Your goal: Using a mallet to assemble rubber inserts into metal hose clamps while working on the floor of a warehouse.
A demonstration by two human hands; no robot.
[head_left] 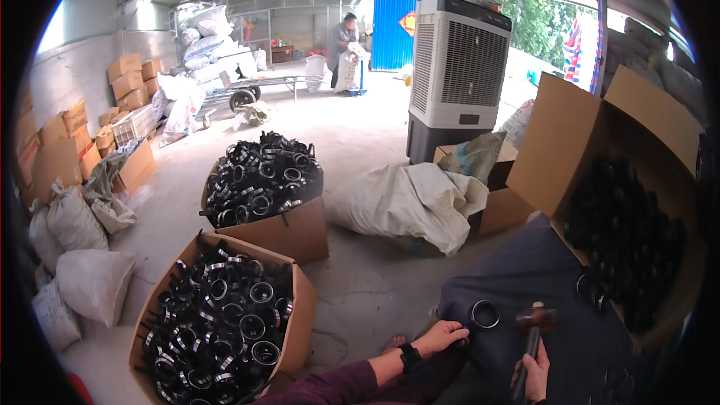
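My left hand (444, 336), with a dark watch at the wrist, is closed at the near-left side of a round black ring (475, 319) with a silver rim. Its fingertips pinch a dark stub that appears to belong to the ring, partly hidden by the fingers. The ring rests on a dark cloth-covered surface (510, 270). In my right hand (535, 375) is the handle of a mallet (536, 319) with a brownish head. The mallet head is just right of the ring, apart from it. Another black ring piece (590, 290) lies farther right on the cloth.
Two open cartons of similar rings, a near one (304, 307) and a farther one (307, 229), stand left. A large carton (559, 142) of black parts is at right. Beyond are a white sack (412, 199), an air cooler (459, 67) and a person (343, 41) by sacks.
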